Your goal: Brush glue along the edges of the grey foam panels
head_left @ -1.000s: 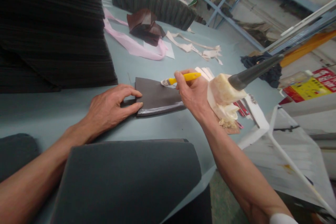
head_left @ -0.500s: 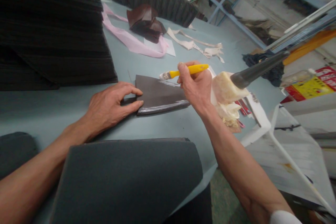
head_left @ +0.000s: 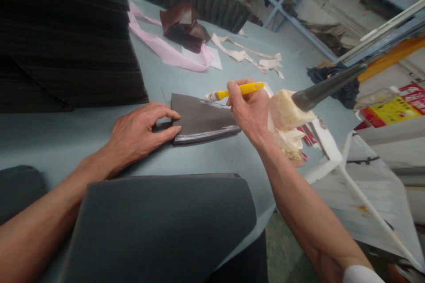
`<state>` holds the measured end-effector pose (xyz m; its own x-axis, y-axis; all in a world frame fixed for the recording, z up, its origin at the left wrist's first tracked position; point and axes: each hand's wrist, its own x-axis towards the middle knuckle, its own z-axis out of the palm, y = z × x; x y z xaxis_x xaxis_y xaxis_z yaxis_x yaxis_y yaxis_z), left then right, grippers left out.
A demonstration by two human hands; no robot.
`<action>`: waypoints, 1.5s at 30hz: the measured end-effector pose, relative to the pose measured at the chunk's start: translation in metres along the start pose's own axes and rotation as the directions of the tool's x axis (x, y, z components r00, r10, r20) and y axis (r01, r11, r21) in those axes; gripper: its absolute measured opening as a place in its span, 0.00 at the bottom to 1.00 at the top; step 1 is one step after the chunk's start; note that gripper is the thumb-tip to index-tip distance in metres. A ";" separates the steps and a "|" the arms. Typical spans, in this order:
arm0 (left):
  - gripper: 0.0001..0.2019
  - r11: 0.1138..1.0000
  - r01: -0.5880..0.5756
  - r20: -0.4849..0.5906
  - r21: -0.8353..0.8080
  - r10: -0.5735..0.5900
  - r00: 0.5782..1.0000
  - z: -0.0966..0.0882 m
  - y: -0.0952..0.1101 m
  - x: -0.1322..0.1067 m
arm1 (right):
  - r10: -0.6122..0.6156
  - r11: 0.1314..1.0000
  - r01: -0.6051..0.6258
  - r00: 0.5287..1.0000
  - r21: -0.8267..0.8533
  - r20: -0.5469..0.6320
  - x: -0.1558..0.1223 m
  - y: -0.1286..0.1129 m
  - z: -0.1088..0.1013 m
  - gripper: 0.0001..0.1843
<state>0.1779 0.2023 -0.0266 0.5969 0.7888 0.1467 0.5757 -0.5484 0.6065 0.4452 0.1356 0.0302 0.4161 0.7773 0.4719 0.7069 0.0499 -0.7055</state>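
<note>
Bristles [head_left: 211,97] of a yellow-handled brush [head_left: 224,94] sit at the twelve-o'clock edge of a dark stack of sheets [head_left: 202,118], beside a white streak [head_left: 214,104]; whether they touch it I cannot tell. The right hand [head_left: 251,110] pinches the handle between thumb and fingers, bristles toward nine o'clock. The stack lies on the table [head_left: 254,163], at about eight o'clock from those fingertips, its long axis running roughly nine to three. The left hand [head_left: 136,132], thumb and forefinger spread, rests its tips on the nine-o'clock end; the right is nearer the streak.
</note>
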 end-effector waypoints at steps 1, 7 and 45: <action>0.22 1.000 -0.002 -0.001 0.002 0.002 1.000 0.000 0.000 0.000 | 0.007 1.000 -0.007 1.000 0.007 0.009 0.000 0.000 0.002 0.21; 0.23 1.000 -0.002 0.005 0.002 0.002 1.000 0.001 0.001 0.001 | -0.009 0.999 0.006 0.999 0.054 0.050 -0.002 -0.001 0.015 0.17; 0.23 1.000 0.020 0.013 0.016 -0.020 1.000 -0.001 0.008 0.000 | -0.094 0.993 0.082 0.986 0.089 0.137 -0.011 -0.027 0.046 0.23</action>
<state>0.1821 0.1983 -0.0215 0.5925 0.7959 0.1242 0.5962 -0.5370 0.5968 0.3958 0.1547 0.0197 0.2657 0.8478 0.4590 0.6848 0.1692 -0.7088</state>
